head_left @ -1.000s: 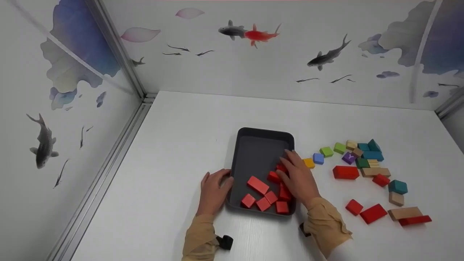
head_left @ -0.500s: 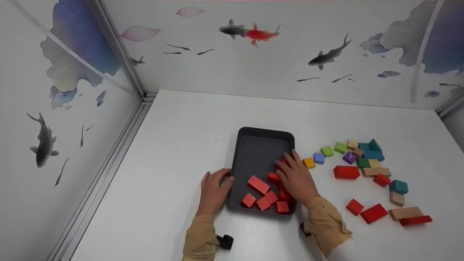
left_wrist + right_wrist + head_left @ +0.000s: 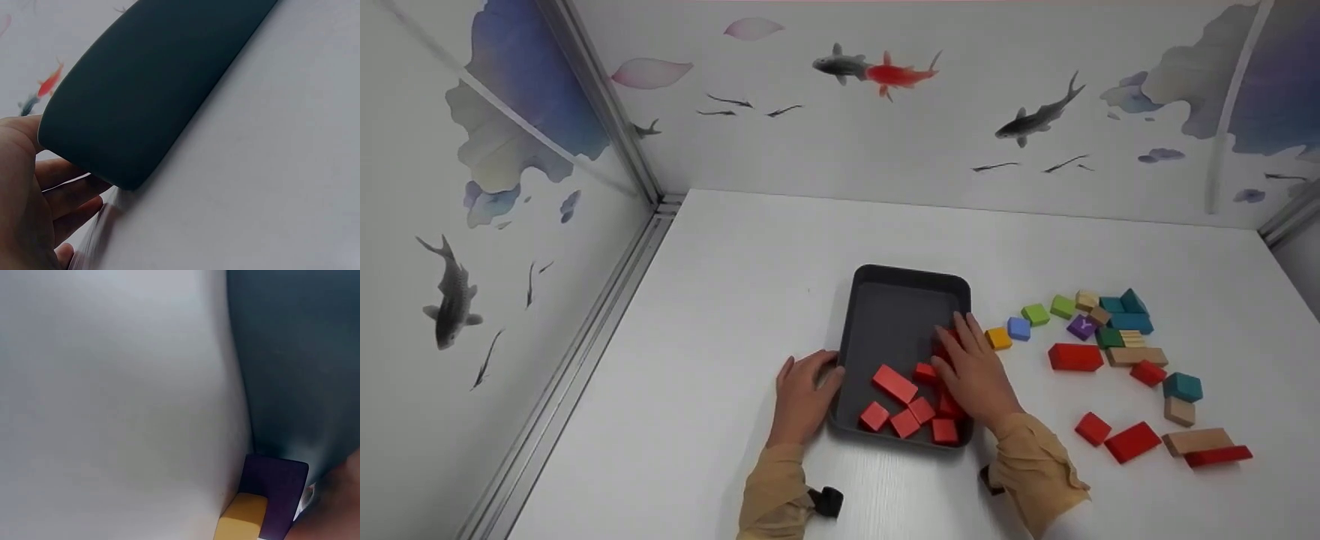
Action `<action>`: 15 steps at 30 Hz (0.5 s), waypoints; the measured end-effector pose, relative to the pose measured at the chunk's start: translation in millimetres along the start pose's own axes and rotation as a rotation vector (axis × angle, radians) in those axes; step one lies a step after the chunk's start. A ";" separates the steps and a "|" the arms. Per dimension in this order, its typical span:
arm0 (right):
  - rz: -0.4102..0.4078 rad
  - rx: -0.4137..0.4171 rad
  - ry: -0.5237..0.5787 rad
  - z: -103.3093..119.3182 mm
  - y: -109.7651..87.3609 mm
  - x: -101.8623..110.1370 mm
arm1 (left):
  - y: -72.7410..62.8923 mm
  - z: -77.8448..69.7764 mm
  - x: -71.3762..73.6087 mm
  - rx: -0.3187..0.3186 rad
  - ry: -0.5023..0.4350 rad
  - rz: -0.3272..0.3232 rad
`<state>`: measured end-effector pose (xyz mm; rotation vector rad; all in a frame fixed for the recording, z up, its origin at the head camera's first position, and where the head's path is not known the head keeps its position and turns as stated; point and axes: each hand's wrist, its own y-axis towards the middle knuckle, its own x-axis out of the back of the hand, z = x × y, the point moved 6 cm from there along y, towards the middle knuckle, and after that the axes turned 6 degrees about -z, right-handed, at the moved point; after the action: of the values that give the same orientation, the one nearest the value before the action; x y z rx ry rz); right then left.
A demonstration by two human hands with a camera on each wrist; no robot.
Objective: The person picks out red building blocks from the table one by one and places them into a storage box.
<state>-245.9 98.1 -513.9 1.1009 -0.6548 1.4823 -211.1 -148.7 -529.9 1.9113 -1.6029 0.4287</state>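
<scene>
A dark grey tray (image 3: 896,281) stands on the white table with several red blocks (image 3: 894,383) in its near half. My left hand (image 3: 802,394) holds the tray's left side near the front; in the left wrist view the thumb and fingers meet the tray's outer wall (image 3: 140,84). Over the right rim reaches my right hand (image 3: 979,375), its fingers spread and lying on a red block (image 3: 940,349) by the right wall. That block is largely hidden under them. The right wrist view shows only part of this hand (image 3: 334,506).
Beside the tray's right wall are a purple block (image 3: 275,484) and an orange block (image 3: 999,338). Further right lie a blue cube (image 3: 1019,328), green cubes (image 3: 1035,313), a large red block (image 3: 1075,357), teal blocks (image 3: 1183,387) and wooden blocks (image 3: 1196,441). Printed walls bound the table.
The fingers of my right hand have shifted slightly and spread over the red block, which has moved a little up along the tray's right wall. My left hand and the tray stay put.
</scene>
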 end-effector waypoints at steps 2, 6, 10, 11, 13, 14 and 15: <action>0.011 -0.036 0.033 -1.8 -1.6 0.0 | 0.1 -0.9 0.1 -0.001 -0.003 0.001; 0.028 -0.107 0.114 -5.9 -5.4 1.0 | 0.1 -2.1 0.3 0.001 -0.010 0.007; 0.049 -0.155 0.176 -10.0 -10.2 0.9 | 0.2 -1.6 0.2 0.008 -0.011 0.008; 0.057 -0.159 0.184 -10.4 -11.5 0.9 | 0.1 -1.5 0.3 0.007 -0.012 0.006; 0.069 -0.164 0.195 -11.3 -14.1 1.0 | 0.1 -1.1 0.0 0.008 -0.011 0.004; 0.073 -0.164 0.197 -11.6 -15.6 1.3 | 0.0 -1.2 -0.2 0.008 -0.011 0.003; 0.077 -0.164 0.197 -11.9 -17.2 1.9 | -0.1 -1.3 -0.3 0.009 -0.010 0.003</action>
<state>-232.6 113.1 -520.0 0.8006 -0.6734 1.5506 -210.9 -147.7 -529.1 1.9209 -1.6134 0.4289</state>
